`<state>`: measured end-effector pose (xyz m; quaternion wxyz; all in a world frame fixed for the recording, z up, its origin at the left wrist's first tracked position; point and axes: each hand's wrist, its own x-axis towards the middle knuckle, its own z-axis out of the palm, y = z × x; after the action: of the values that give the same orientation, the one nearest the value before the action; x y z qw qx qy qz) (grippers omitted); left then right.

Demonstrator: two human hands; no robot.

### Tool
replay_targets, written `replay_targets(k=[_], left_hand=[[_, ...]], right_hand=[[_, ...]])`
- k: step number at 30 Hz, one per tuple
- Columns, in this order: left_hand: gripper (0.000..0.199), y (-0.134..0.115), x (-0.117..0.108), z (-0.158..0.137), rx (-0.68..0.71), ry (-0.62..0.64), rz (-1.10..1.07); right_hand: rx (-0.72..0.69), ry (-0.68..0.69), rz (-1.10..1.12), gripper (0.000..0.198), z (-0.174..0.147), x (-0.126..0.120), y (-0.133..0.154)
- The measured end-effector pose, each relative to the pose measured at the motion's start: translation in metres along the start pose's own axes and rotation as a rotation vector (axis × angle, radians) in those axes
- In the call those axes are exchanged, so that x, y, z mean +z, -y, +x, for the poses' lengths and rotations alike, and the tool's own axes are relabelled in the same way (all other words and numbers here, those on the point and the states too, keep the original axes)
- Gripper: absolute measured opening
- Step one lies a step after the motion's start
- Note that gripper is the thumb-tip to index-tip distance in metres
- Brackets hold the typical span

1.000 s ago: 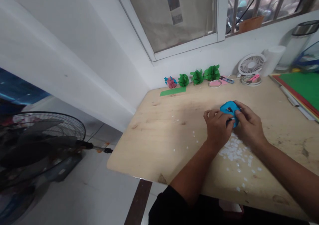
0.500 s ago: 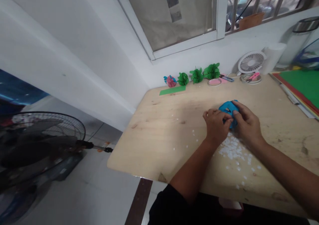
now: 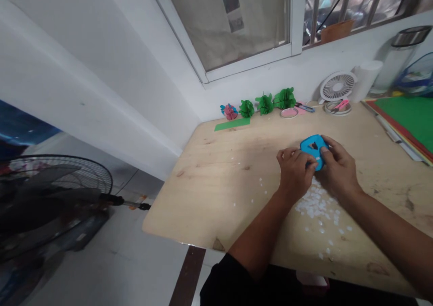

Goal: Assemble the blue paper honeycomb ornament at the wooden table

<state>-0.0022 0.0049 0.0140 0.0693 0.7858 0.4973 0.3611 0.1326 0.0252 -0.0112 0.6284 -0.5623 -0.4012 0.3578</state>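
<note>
A blue folded paper piece point(image 3: 307, 143) with rounded edges and a cut-out opening is held up above the table. My right hand point(image 3: 340, 166) grips its right side, thumb on the face and fingers behind. At its lower left edge, my left hand point(image 3: 295, 168) has thumb and fingertips pinched together against the paper. A tiny white patch shows on the blue surface by those fingertips. Below the hands lies a scatter of small white scraps point(image 3: 314, 202) on the wooden tabletop.
Along the wall stand several paper figures, green point(image 3: 264, 103) and pink-blue point(image 3: 230, 112), with a green strip point(image 3: 232, 124) before them. Farther right are tape rolls point(image 3: 288, 113), a cutter point(image 3: 305, 107), a small fan point(image 3: 338, 86) and coloured paper sheets point(image 3: 404, 112). A floor fan point(image 3: 57, 202) stands left.
The blue paper has turned to face the camera more, so its opening and a small white patch now show clearly. Both hands keep hold of it; the view has shifted slightly.
</note>
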Motion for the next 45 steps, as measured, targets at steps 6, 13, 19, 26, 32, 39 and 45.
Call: replay_targets(k=[6, 13, 19, 26, 32, 39, 45], left_hand=[[0.010, 0.001, 0.002, -0.001, -0.012, -0.039, 0.046], [0.005, -0.001, 0.000, 0.000, -0.039, 0.005, 0.034], [0.007, -0.001, 0.000, 0.001, -0.056, 0.006, 0.026], [0.010, -0.002, -0.011, 0.003, 0.008, 0.047, -0.072], [0.015, -0.001, -0.020, 0.007, 0.024, 0.141, -0.164], [0.020, 0.003, -0.012, 0.005, 0.037, 0.078, -0.034], [0.026, 0.004, -0.005, 0.003, -0.002, 0.062, 0.048]], right_hand=[[-0.091, 0.045, -0.041, 0.050, -0.004, 0.002, 0.000], [-0.087, 0.064, -0.054, 0.053, -0.007, 0.002, 0.005], [-0.099, 0.079, -0.027, 0.051, -0.009, 0.004, 0.002], [-0.059, 0.001, -0.034, 0.048, 0.000, 0.000, 0.001], [-0.064, 0.006, 0.034, 0.049, 0.008, -0.004, -0.006], [0.019, 0.015, 0.076, 0.059, 0.002, -0.001, 0.002], [0.027, -0.002, 0.025, 0.056, 0.001, -0.002, 0.008]])
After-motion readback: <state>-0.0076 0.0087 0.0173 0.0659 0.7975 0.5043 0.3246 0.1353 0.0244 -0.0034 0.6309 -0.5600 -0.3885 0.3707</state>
